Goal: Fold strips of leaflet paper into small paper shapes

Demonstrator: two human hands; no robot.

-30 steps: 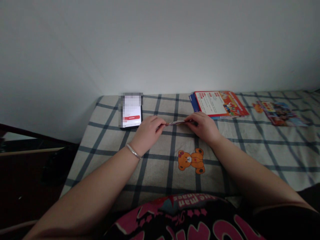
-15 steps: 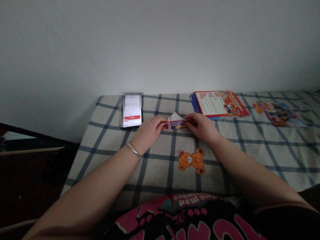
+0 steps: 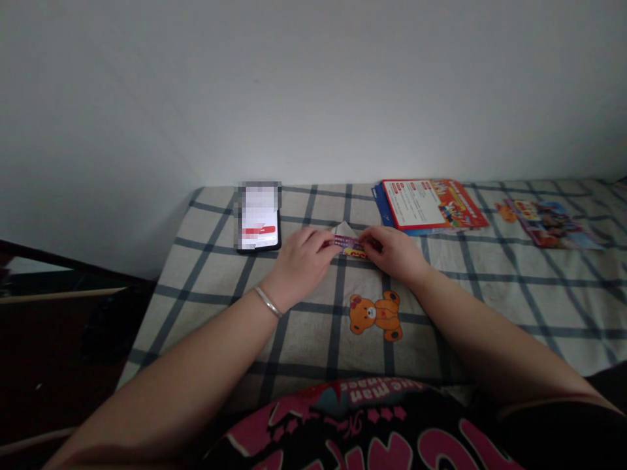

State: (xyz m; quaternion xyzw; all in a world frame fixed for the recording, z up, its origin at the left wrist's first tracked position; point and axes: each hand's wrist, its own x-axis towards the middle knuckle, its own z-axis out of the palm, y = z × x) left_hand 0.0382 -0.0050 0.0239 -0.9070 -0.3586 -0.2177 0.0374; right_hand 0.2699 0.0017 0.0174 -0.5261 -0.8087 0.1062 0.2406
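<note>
Between my hands lies a small folded paper (image 3: pixel 349 245), printed in purple, yellow and red, with a pale pointed flap standing out on its far side. My left hand (image 3: pixel 306 261) pinches the left part of it with thumb and fingers. On the other side, my right hand (image 3: pixel 393 254) grips the right end between thumb and fingertips. Both hands rest low over the checked cloth, and they cover the ends of the paper. A silver bangle (image 3: pixel 268 302) circles my left wrist.
A phone (image 3: pixel 259 219) with a lit screen lies left of my hands. Behind my right hand is a stack of printed sheets (image 3: pixel 434 203); farther right lies a colourful leaflet (image 3: pixel 558 223). The checked tablecloth (image 3: pixel 206 274) carries a printed bear (image 3: pixel 375 316). A white wall (image 3: pixel 333 91) borders the far edge.
My left hand has slid right along the folded paper, closer to my right hand. My right hand has shifted slightly towards me. More of the paper's left part is now covered.
</note>
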